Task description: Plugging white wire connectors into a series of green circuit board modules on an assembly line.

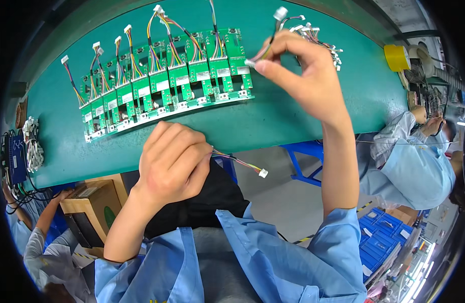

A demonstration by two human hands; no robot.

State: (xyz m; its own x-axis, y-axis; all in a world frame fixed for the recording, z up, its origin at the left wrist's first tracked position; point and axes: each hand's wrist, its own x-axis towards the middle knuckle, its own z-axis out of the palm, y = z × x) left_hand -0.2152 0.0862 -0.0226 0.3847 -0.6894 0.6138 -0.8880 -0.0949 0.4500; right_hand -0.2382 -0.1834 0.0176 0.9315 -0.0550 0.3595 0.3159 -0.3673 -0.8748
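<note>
A panel of joined green circuit boards (pixel 236 51) lies on the green tabletop, most boards with a multicoloured wire cable standing up from a white connector. At its right end, my right hand (pixel 311 76) pinches a cable (pixel 280 14) between thumb and finger. One white plug of that cable is at the edge of the last board; whether it is seated I cannot tell. The other end sticks up above my fingers. Below the panel's front edge, my left hand (pixel 172 159) is closed around a second cable (pixel 263 173), whose white plug hangs out to the right.
A pile of loose cables (pixel 313 35) lies behind my right hand. On the left are bundled white connectors (pixel 33 144) and a blue box (pixel 16 156). Yellow tape (pixel 396 58) sits at the right edge. A cardboard box (pixel 88 207), blue bins (pixel 376 242) and other people are around.
</note>
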